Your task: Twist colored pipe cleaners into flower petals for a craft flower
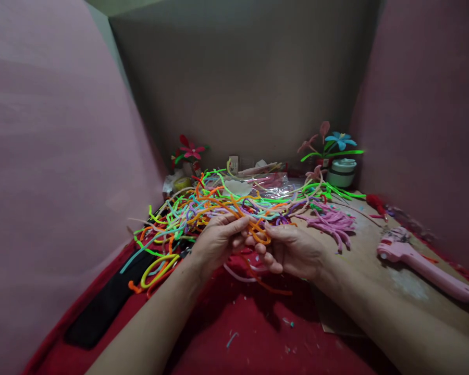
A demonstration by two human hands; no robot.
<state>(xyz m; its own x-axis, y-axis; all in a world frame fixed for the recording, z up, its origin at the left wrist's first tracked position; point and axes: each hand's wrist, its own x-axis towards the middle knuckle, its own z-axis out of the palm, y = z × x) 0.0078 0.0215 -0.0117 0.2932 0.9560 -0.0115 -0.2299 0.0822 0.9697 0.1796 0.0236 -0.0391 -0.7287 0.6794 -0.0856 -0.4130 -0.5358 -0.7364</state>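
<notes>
Between my two hands is an orange pipe cleaner [262, 238], bent into loops. My left hand [221, 237] pinches it from the left, with the thumb on top. From the other side, my right hand [291, 250] grips the looped part between thumb and fingers. Just beyond the hands spreads a tangled heap of pipe cleaners [187, 208] in green, yellow, orange, purple and other colours. A loose brownish-orange strand [271, 288] hangs or lies below my hands; which of these I cannot tell.
A pink glue gun [422, 263] rests on a brown board [369, 245] at right, near a bundle of pink pipe cleaners [332, 223]. Pipe-cleaner flowers [340, 139] and a lidded pot [342, 173] stand behind. A black flat object [101, 307] lies left on red cloth [219, 344].
</notes>
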